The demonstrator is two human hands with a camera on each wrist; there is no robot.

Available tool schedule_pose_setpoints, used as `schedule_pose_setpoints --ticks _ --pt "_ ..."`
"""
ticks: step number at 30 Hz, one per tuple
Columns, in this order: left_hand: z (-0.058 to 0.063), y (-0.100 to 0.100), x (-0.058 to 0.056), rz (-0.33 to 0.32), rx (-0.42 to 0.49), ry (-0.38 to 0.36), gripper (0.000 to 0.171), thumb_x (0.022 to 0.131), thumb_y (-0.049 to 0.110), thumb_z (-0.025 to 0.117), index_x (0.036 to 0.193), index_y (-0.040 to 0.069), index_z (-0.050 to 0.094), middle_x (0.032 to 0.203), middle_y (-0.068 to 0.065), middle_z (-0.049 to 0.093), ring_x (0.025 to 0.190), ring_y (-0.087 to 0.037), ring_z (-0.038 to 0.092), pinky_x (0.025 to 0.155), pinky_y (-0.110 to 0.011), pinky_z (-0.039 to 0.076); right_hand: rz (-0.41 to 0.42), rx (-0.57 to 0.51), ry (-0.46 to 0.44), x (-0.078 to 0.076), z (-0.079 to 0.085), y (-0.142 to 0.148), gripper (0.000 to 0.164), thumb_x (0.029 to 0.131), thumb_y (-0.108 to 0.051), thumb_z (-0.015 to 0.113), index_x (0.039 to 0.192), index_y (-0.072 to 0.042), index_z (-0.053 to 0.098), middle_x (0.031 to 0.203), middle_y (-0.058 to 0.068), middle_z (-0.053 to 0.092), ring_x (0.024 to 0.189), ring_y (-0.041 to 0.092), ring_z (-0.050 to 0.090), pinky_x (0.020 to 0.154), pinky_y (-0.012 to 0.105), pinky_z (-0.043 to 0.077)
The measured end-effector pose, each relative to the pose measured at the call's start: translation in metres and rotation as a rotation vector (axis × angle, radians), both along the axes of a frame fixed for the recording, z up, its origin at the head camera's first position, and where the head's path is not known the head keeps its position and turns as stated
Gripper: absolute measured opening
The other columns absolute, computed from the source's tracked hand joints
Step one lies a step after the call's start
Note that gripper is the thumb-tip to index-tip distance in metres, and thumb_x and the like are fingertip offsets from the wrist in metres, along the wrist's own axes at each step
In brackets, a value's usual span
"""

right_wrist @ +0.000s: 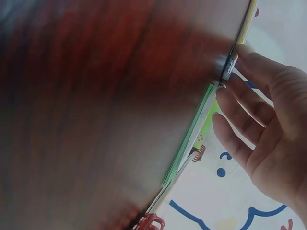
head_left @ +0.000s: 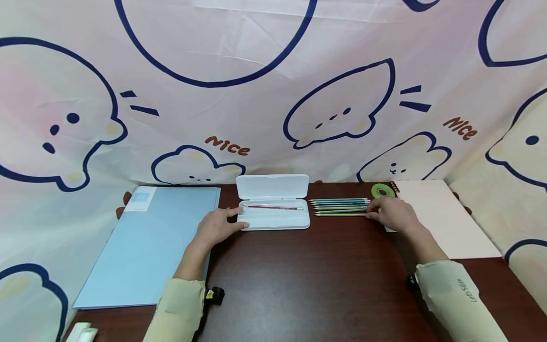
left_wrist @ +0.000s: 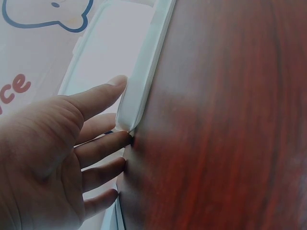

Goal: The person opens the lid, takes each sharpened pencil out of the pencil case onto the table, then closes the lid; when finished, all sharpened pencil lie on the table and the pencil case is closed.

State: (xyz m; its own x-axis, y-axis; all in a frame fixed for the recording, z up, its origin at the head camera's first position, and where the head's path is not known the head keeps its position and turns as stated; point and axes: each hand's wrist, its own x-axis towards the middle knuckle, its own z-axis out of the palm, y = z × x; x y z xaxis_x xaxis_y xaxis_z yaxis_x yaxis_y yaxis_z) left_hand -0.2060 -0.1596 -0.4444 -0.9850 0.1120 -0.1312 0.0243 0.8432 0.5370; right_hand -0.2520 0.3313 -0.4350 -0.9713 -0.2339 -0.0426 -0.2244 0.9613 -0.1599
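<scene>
My left hand (head_left: 218,226) touches the left end of an open white pencil case (head_left: 273,223), its thumb at the front corner and its index finger on the left rim. In the left wrist view the fingers (left_wrist: 105,148) are spread and lightly bent against the case end. One reddish pencil (head_left: 278,207) lies inside. Beside the case, to its right, several pencils (head_left: 339,207) lie side by side, points to the left. At their right ends is my right hand (head_left: 393,213); its thumb and index finger touch the end of the nearest pencil (right_wrist: 230,67), the fingers loosely spread.
A large light-blue folder (head_left: 149,247) lies at left. On the right are a spiral-bound white pad (head_left: 448,223) and a round green item (head_left: 382,190) with a hole. White objects (head_left: 83,332) sit at bottom left. A patterned cloth (head_left: 256,118) hangs behind the dark table (head_left: 307,285).
</scene>
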Motion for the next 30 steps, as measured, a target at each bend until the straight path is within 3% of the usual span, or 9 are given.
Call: schedule_pose_setpoints --ticks 4,12,20,30 --pt "0.001 0.000 0.001 0.004 -0.003 -0.001 0.063 0.090 0.049 0.072 0.146 0.024 0.057 0.149 -0.020 0.054 0.138 -0.044 0.049 0.101 -0.057 0.049 0.011 0.014 -0.006 -0.001 0.000 -0.003 0.009 0.091 -0.031 0.075 0.094 -0.023 0.077 0.097 0.003 0.076 0.080 0.021 0.063 0.071 0.051 0.055" --pt "0.002 -0.001 0.001 0.006 -0.001 0.005 0.064 0.090 0.049 0.073 0.146 0.023 0.057 0.148 -0.020 0.055 0.136 -0.043 0.051 0.098 -0.055 0.051 0.011 0.028 0.028 -0.006 -0.001 -0.012 0.011 0.092 -0.033 0.075 0.091 -0.022 0.074 0.085 0.000 0.072 0.072 0.018 0.058 0.060 0.043 0.050" --pt "0.001 0.000 0.001 0.003 0.003 0.002 0.065 0.089 0.051 0.073 0.146 0.024 0.056 0.149 -0.020 0.055 0.135 -0.043 0.052 0.095 -0.054 0.051 0.068 -0.099 0.102 -0.007 0.003 -0.038 0.019 0.093 -0.034 0.073 0.104 -0.019 0.078 0.099 0.003 0.077 0.076 0.019 0.064 0.063 0.041 0.052" --pt "0.001 0.000 0.001 0.007 -0.013 0.005 0.064 0.090 0.050 0.073 0.146 0.024 0.057 0.148 -0.020 0.055 0.135 -0.043 0.052 0.096 -0.054 0.051 0.104 -0.226 0.079 -0.015 0.014 -0.096 0.018 0.097 -0.036 0.068 0.108 -0.025 0.077 0.111 0.000 0.076 0.094 0.021 0.068 0.084 0.048 0.054"
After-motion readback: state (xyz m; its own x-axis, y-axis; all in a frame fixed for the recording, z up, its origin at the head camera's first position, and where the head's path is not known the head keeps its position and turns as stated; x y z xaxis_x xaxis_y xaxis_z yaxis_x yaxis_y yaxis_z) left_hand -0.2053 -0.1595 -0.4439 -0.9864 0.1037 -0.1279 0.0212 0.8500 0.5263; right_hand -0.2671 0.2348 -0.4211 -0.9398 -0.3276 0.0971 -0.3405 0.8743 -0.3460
